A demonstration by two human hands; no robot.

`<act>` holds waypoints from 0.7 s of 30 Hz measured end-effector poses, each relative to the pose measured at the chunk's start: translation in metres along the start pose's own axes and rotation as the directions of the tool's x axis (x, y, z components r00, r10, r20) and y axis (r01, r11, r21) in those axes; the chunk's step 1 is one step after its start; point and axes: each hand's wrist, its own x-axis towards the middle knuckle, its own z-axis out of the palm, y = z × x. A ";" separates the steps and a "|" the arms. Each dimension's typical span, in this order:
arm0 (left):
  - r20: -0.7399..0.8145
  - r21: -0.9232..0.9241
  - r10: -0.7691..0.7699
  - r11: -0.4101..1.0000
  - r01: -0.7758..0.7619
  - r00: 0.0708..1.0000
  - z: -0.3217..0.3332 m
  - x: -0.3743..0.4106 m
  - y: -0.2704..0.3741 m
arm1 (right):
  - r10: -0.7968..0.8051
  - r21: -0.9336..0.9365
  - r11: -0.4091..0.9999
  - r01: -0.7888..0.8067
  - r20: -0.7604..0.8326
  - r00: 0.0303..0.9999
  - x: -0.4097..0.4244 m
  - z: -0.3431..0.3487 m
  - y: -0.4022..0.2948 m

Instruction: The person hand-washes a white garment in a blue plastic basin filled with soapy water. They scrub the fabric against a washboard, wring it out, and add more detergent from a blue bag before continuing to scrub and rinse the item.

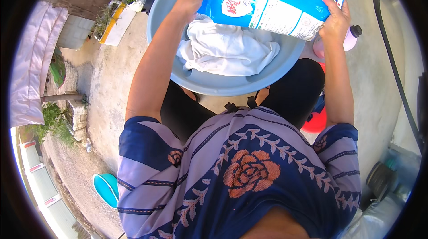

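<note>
A large blue plastic bag (pixel 264 3), printed with writing, spans the space between both hands above a wide grey-blue plastic basin (pixel 214 87). My left hand (pixel 192 0) grips the bag's left end, thumb on top. At its right end, my right hand (pixel 336 18) has the lower corner between thumb and fingers. Crumpled white cloth (pixel 227 47) lies in the basin below, partly hidden by the bag. The basin stands between my knees, and its far side is covered by the bag. What the bag contains cannot be seen.
A pink bottle with a black cap (pixel 352 37) stands right of the basin. Behind my right arm is a red basin (pixel 316 122) with dark fabric. Potted plants (pixel 107 18) line the left. A turquoise basin (pixel 105 189) lies at lower left; a black hose (pixel 389 52) runs along the right.
</note>
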 end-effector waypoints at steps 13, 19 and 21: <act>0.028 0.004 0.078 0.997 -0.078 0.997 0.007 -0.001 0.019 | 0.054 0.052 0.997 -0.051 -0.045 0.998 0.003 0.001 -0.010; 0.112 0.358 0.189 0.908 -0.217 0.976 0.018 0.015 0.077 | 0.214 0.256 0.951 -0.173 -0.141 0.967 0.022 -0.020 0.023; 0.148 0.458 0.178 0.859 -0.227 0.973 0.041 0.032 0.096 | 0.261 0.291 0.938 -0.190 -0.229 0.938 0.025 -0.037 0.017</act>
